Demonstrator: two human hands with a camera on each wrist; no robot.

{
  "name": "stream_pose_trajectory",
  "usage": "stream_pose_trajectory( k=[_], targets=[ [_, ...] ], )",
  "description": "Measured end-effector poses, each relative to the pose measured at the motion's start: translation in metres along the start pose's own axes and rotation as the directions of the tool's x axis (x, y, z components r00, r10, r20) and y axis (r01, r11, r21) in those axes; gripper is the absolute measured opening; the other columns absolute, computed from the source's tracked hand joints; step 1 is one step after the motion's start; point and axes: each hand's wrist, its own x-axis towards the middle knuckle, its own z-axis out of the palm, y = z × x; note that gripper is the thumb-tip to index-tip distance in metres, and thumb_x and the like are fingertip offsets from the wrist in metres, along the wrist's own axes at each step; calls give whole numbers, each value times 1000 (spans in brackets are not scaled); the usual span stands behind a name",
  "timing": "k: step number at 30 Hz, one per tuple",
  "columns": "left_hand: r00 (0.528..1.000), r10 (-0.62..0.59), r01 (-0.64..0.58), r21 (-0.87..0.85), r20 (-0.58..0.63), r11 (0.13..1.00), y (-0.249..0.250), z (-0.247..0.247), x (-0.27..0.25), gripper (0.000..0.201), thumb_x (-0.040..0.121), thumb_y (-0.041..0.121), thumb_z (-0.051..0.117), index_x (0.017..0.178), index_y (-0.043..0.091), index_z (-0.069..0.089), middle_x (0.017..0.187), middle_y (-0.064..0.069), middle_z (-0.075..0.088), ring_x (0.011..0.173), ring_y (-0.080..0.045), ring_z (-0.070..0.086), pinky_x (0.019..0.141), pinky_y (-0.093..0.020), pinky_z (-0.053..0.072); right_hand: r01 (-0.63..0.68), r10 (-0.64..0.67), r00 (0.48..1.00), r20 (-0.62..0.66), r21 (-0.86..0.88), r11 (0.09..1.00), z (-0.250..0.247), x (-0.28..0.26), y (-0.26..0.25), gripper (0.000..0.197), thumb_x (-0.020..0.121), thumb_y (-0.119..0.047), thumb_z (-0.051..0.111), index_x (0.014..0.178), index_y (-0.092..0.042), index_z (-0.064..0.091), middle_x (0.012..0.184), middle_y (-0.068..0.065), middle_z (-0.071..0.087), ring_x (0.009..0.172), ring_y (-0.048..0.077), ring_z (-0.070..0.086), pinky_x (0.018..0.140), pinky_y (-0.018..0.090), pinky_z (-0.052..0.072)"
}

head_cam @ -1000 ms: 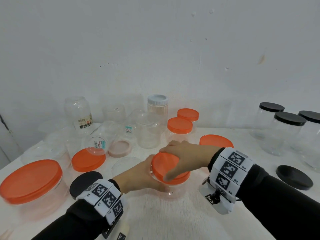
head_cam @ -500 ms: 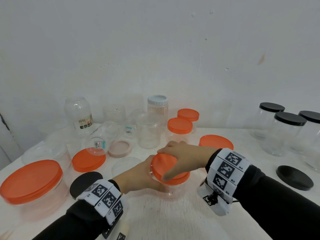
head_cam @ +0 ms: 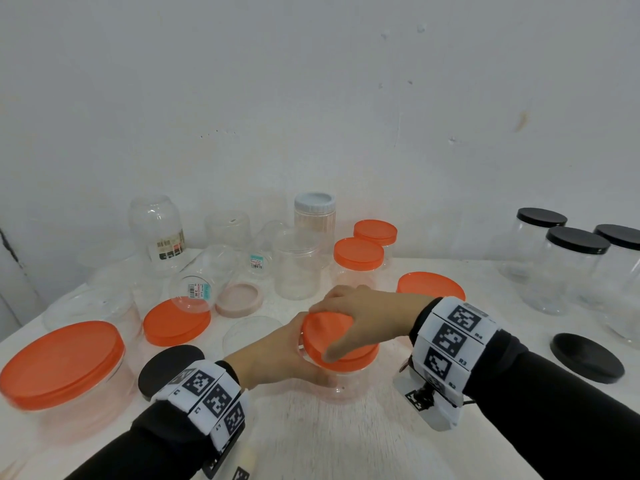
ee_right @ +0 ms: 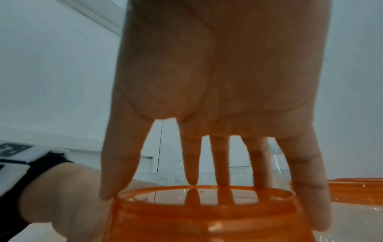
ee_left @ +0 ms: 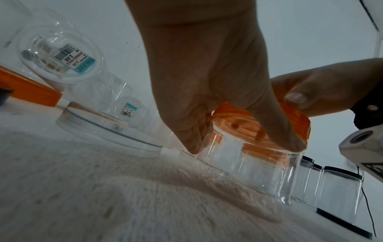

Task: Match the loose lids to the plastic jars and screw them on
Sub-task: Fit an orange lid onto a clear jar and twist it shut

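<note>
A small clear plastic jar (head_cam: pixel 341 388) stands on the white table (head_cam: pixel 346 441) near the front middle, with an orange lid (head_cam: pixel 320 332) on its mouth. My left hand (head_cam: pixel 277 353) grips the jar's side from the left, fingers and thumb curled round it just under the lid (ee_left: pixel 296 121). My right hand (head_cam: pixel 349 318) lies over the lid from the right, with spread fingers (ee_right: pixel 191 163) clasping its rim (ee_right: pixel 207 211). The jar's body (ee_left: pixel 261 173) is empty.
Loose lids lie around: two orange ones (head_cam: pixel 176 323) (head_cam: pixel 429 287), two black ones (head_cam: pixel 587 356) (head_cam: pixel 162 365), a clear one (head_cam: pixel 252 330) and a pink one (head_cam: pixel 239 299). A wide orange-lidded tub (head_cam: pixel 62 365) stands front left. Open clear jars (head_cam: pixel 298 268) crowd the back; black-lidded jars (head_cam: pixel 575 268) stand right.
My right hand has turned slightly on the orange lid and its wrist has shifted a little left. The left hand and the jar stay where they were.
</note>
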Motion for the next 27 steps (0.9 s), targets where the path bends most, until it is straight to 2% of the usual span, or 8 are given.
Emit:
stream_pose_trajectory(
  k=[3, 6, 10, 13, 18, 21, 25, 27],
  targets=[
    [1000, -12, 12, 3, 1, 1000, 0, 0, 0, 100, 63, 28, 91, 142, 34, 29, 128, 20, 54, 115, 6, 53, 84, -8, 46, -54, 52, 998, -36, -81, 995, 3, 1, -3, 84, 78, -72, 56, 148, -39, 24, 144, -7, 28, 131, 25, 30, 103, 49, 38],
    [1000, -15, 15, 21, -4, 1000, 0, 0, 0, 99, 64, 29, 90, 142, 35, 29, 128, 21, 53, 114, 7, 52, 81, -7, 45, -89, 85, 996, -41, -105, 991, 4, 2, -6, 89, 77, -75, 54, 149, -35, 21, 145, -1, 26, 133, 27, 28, 102, 52, 39],
    [1000, -15, 15, 17, -5, 1000, -1, -1, 1, 106, 63, 31, 91, 145, 34, 25, 133, 19, 51, 120, 3, 51, 93, -13, 44, -18, 20, 999, 33, -57, 998, -4, -1, -8, 89, 78, -54, 70, 149, -43, 18, 157, -12, 8, 142, 23, 14, 109, 53, 31],
    [1000, 0, 1, 26, -3, 1000, -2, 0, 1, 107, 62, 30, 91, 144, 38, 23, 132, 21, 50, 119, 6, 49, 89, -8, 43, -2, 6, 998, 62, -54, 999, -5, -2, -6, 87, 77, -50, 72, 147, -46, 21, 152, -13, 19, 137, 22, 24, 107, 49, 34],
    [1000, -11, 11, 22, -12, 1000, -3, 0, 1, 102, 61, 32, 92, 142, 37, 29, 125, 23, 54, 108, 14, 52, 79, -4, 45, -80, 74, 996, -56, -107, 991, 6, 1, -6, 91, 72, -75, 59, 147, -37, 24, 138, -3, 33, 126, 26, 33, 97, 46, 41],
    [1000, -12, 13, 39, -19, 999, -3, 0, 1, 102, 62, 32, 91, 141, 37, 28, 124, 23, 54, 109, 12, 52, 76, -4, 45, -133, 122, 988, -90, -126, 983, 11, 4, -9, 97, 70, -83, 53, 147, -32, 24, 140, 1, 33, 127, 29, 34, 96, 48, 42],
    [1000, -7, 8, 48, -23, 999, -2, -1, 1, 104, 62, 33, 91, 143, 35, 25, 128, 24, 51, 114, 10, 50, 83, -5, 44, -36, 37, 999, 14, -45, 998, 1, 1, -10, 97, 74, -64, 68, 150, -41, 14, 156, -12, 11, 141, 23, 16, 108, 54, 31],
    [1000, -1, 1, 29, -10, 1000, -2, 0, 1, 108, 62, 32, 91, 144, 38, 22, 132, 23, 50, 119, 8, 49, 89, -8, 44, 18, -17, 999, 46, -24, 1000, -4, -2, -7, 90, 77, -51, 72, 149, -44, 19, 153, -16, 15, 139, 20, 18, 110, 51, 30]
  ],
)
